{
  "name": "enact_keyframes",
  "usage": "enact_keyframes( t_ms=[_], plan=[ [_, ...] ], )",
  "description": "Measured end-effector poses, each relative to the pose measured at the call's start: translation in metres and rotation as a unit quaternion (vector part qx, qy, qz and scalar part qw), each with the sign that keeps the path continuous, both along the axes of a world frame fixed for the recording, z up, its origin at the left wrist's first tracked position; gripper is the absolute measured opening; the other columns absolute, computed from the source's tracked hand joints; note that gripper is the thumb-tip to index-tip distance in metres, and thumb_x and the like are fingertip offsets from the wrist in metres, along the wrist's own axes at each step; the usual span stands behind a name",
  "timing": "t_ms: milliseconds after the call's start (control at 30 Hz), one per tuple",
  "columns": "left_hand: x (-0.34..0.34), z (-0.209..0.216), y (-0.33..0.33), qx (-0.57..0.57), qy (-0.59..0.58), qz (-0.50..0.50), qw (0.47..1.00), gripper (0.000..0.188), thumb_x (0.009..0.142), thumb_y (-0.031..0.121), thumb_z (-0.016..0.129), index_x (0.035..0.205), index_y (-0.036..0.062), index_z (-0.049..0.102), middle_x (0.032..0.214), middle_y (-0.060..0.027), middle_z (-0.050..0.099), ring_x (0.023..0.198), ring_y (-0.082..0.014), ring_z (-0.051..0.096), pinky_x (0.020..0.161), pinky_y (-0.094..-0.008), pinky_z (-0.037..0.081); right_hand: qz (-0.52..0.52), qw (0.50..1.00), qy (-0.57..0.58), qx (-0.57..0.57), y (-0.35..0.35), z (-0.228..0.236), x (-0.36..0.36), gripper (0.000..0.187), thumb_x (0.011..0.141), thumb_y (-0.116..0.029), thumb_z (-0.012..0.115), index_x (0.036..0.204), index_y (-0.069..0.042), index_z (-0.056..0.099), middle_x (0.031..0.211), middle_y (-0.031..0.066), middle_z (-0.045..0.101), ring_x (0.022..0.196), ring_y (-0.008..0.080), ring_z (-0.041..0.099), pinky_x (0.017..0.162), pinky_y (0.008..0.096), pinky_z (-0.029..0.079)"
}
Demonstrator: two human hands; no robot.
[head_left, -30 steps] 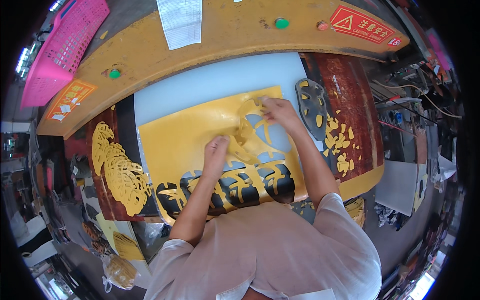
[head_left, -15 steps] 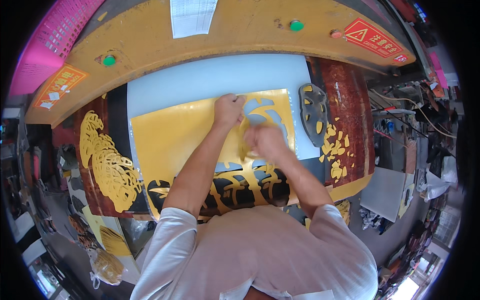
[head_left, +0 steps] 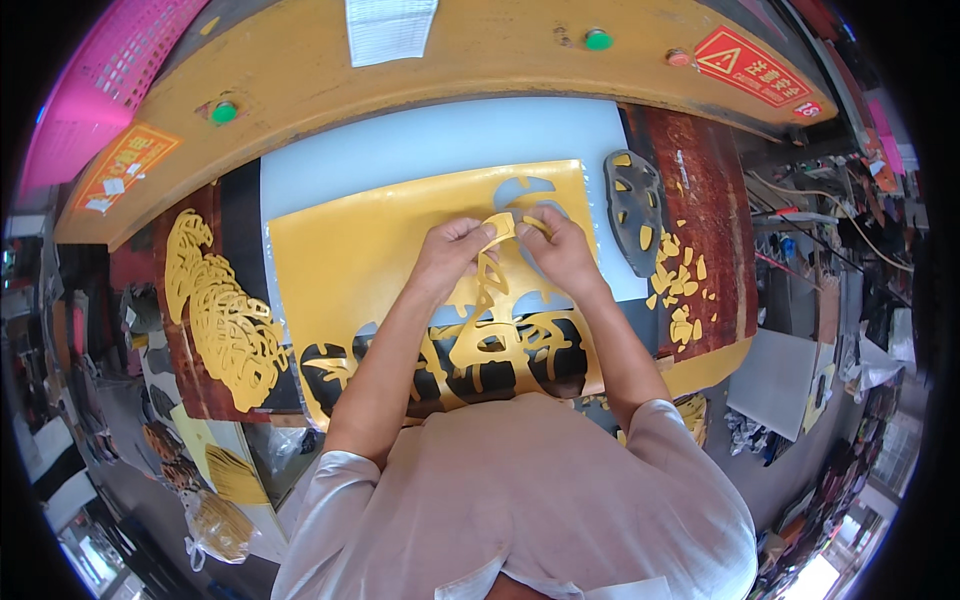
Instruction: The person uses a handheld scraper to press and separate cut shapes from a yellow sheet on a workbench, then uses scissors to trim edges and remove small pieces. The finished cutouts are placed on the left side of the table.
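My left hand [head_left: 450,255] is closed, thumb and fingers pinching the top of a yellow cut-out piece [head_left: 483,345]. The piece is a thin openwork shape with several holes, hanging down toward my body. Close beside it, my right hand [head_left: 562,254] is also closed, pinching the other side of the same piece near its top. Both hands are over a large yellow sheet [head_left: 350,235], which has cut-through openings at its right and along its near edge. Under the sheet lies a pale blue-white cutting board [head_left: 440,140].
To the left lies a heap of yellow cut pieces [head_left: 225,330]. On the right rest a dark oval cutting die [head_left: 632,215] and small yellow scraps [head_left: 680,290]. A yellow machine beam [head_left: 480,70] with green buttons spans the far side. A pink basket [head_left: 95,100] stands far left.
My right hand has moved up and slightly right, close to my left hand, which has come a little nearer. The yellow cut-out piece now hangs stretched between both hands above the sheet.
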State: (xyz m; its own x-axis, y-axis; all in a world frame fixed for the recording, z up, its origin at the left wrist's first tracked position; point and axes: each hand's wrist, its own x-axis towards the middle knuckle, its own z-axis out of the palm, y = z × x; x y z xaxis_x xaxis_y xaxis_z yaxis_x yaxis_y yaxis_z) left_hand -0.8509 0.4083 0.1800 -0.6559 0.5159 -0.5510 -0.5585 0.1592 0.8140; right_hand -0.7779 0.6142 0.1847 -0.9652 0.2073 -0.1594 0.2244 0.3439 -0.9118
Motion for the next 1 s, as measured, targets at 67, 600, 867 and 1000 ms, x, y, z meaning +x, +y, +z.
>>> enact_keyframes(
  t_ms=[67, 600, 867, 1000],
  plan=[
    [0.008, 0.003, -0.002, -0.014, -0.041, 0.063, 0.997, 0.035, 0.108, 0.035, 0.068, 0.115, 0.0018, 0.073, 0.100, -0.0048, 0.073, 0.086, -0.0134, 0.068, 0.081, -0.0307, 0.058, -0.035, 0.909, 0.218, 0.354, -0.011, 0.010, -0.001, 0.029, 0.100, -0.022, 0.075, 0.116, 0.001, 0.072, 0.093, 0.0120, 0.070, 0.074, 0.0220, 0.067, 0.070, 0.0329, 0.054],
    [0.040, -0.004, -0.028, -0.015, 0.008, 0.041, 0.999, 0.042, 0.110, 0.038, 0.064, 0.114, -0.0024, 0.075, 0.096, -0.0069, 0.072, 0.080, -0.0128, 0.060, 0.066, -0.0318, 0.052, 0.048, 0.998, 0.007, 0.028, -0.020, 0.009, 0.005, 0.024, 0.097, -0.022, 0.069, 0.097, 0.001, 0.073, 0.079, 0.0188, 0.066, 0.076, 0.0355, 0.063, 0.073, 0.0448, 0.052],
    [0.043, 0.004, -0.060, -0.038, -0.004, 0.133, 0.990, 0.030, 0.113, 0.026, 0.056, 0.125, 0.0028, 0.070, 0.111, -0.0087, 0.073, 0.088, -0.0167, 0.069, 0.074, -0.0324, 0.059, 0.053, 0.933, -0.181, 0.307, 0.056, 0.006, 0.079, 0.035, 0.094, -0.034, 0.076, 0.104, -0.001, 0.073, 0.087, 0.0145, 0.075, 0.074, 0.0305, 0.071, 0.073, 0.0420, 0.055],
    [0.058, 0.048, -0.045, 0.058, 0.052, 0.097, 0.992, 0.027, 0.114, 0.023, 0.054, 0.121, 0.0010, 0.068, 0.114, -0.0072, 0.074, 0.096, -0.0156, 0.073, 0.074, -0.0305, 0.060, -0.035, 0.974, -0.166, 0.147, 0.046, -0.002, 0.093, 0.053, 0.098, -0.028, 0.070, 0.145, -0.003, 0.063, 0.104, 0.0213, 0.080, 0.094, 0.0312, 0.080, 0.084, 0.0421, 0.061]
  ],
)
